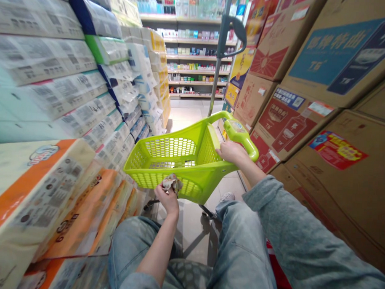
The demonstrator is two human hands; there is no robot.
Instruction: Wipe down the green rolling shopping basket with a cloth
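Note:
A lime-green shopping cart with perforated sides stands in the aisle in front of my knees, and no goods show inside its basket. My left hand is closed on a crumpled, whitish-brown wrapper, held against or just in front of the cart's near side. At the cart's handle end, my right hand has its fingers closed over the green rim beside the thick handle. The fingertips of the right hand rest near the basket's back panel.
Stacked tissue packs line the left side, with orange-and-white packs close by. Large cardboard cartons rise on the right. A grey pole stands beyond the cart. Stocked shelves cross the far end.

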